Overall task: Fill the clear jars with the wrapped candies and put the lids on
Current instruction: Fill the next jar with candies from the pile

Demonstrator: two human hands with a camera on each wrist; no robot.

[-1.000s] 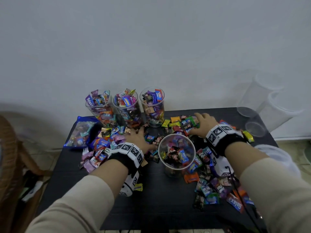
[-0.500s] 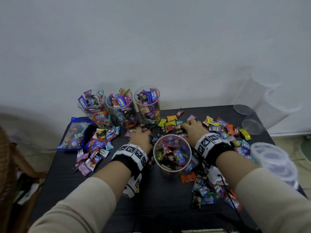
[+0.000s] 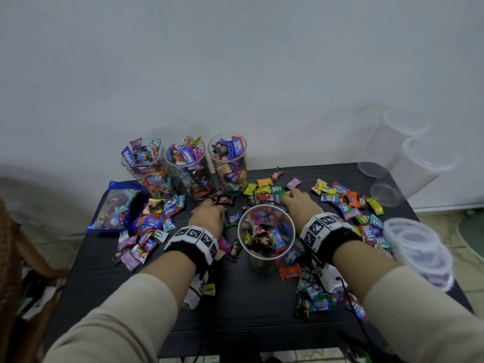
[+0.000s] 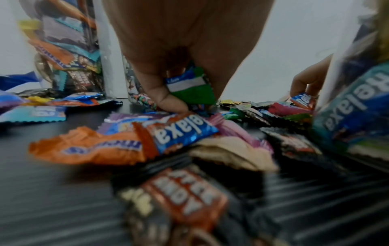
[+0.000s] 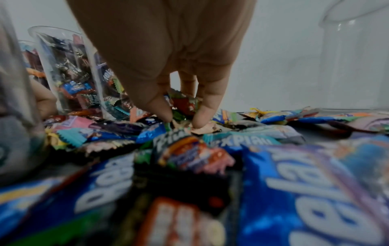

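A clear jar (image 3: pixel 265 231), partly filled with wrapped candies, stands mid-table between my hands. Three jars (image 3: pixel 188 169) heaped with candies line the back left. My left hand (image 3: pixel 209 208) lies left of the centre jar. Its fingers curl round a green and blue candy (image 4: pixel 189 88) over loose candies (image 4: pixel 118 143). My right hand (image 3: pixel 286 196) is just behind the jar's right side. Its fingertips (image 5: pixel 202 116) pinch into a pile of wrappers (image 5: pixel 185 104). A stack of clear lids (image 3: pixel 419 250) sits at the right edge.
Loose candies (image 3: pixel 348 203) cover the black table (image 3: pixel 248 305) to the left, behind and right of the centre jar. A blue candy bag (image 3: pixel 115 208) lies at the far left. Empty clear jars (image 3: pixel 387 191) stand at the back right corner. A wicker chair (image 3: pixel 10 258) is on the left.
Both hands have drawn in from the outer candy piles toward the centre jar, and their fingers have curled onto candies. The jars have not moved.
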